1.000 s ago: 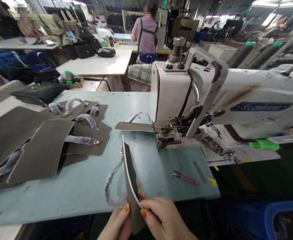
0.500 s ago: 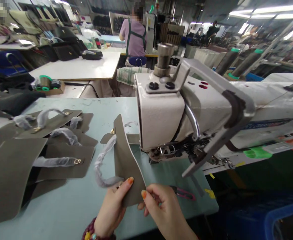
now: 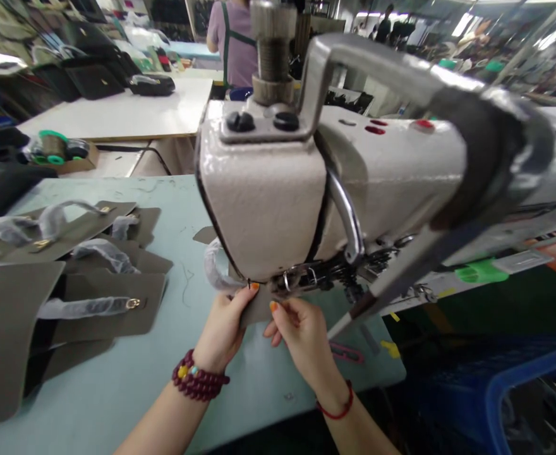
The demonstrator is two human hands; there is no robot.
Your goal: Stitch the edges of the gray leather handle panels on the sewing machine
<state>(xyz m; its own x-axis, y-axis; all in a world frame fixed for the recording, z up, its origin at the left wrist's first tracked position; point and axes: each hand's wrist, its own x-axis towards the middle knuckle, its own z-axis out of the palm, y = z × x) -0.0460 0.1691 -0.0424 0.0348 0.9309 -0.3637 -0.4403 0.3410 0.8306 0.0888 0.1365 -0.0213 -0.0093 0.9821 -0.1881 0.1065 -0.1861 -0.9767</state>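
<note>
Pinching a gray-brown piece (image 3: 255,311) by its near end, the L hand (image 3: 222,328) is gripping w/ its thumb on top. The R hand (image 3: 306,335) is pinching the R edge, so its grip is holding the same piece. Pink snips (image 3: 348,353) are lying on the blue-green bench (image 3: 140,395) to the R. The piece is going up to the white sewing machine (image 3: 263,202), & its far part is hiding behind the machine's head. A wrapped strap (image 3: 215,268) is curving out L. More pieces (image 3: 117,325) are lying in a pile, far L. Way back, a person (image 3: 240,38) w/ a purple top is facing away.
</note>
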